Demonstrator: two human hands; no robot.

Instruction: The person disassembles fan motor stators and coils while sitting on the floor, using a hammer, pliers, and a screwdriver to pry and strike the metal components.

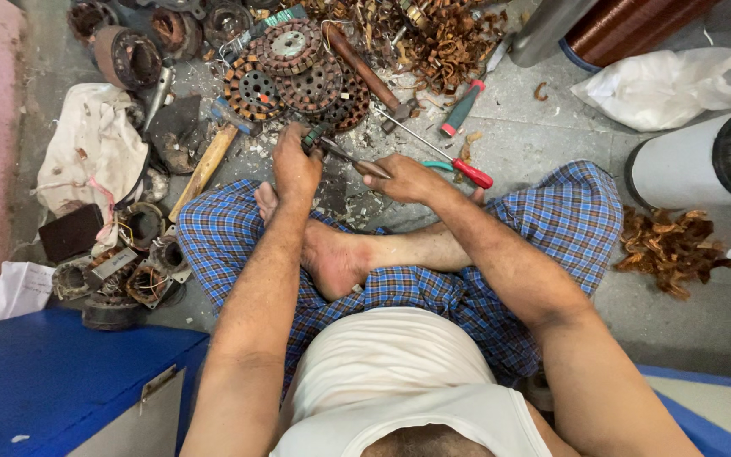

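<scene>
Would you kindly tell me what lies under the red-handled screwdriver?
The red-handled screwdriver lies on grey concrete floor strewn with pale chips. A teal-handled tool pokes out beneath it; the right hand covers the rest.

Checked shorts (552, 228): blue with thin white and orange lines. Vest (399, 381): plain off-white. Screwdriver (472, 173) handle: red, shaft silver. Second screwdriver (462, 108): teal grip, red tip end. Hammer (365, 72) handle: brown wood. Round stator cores (285, 72): rusty brown, copper segments in ring pattern. Wire scrap pile (670, 250): copper-orange. Wire spool (628, 25): glossy copper-brown. Plastic bag (670, 85): white. Cylinder (678, 165): white, black end. Floor (552, 127): grey. Cloth (90, 148): dirty cream. Box (52, 381): bright blue.
</scene>
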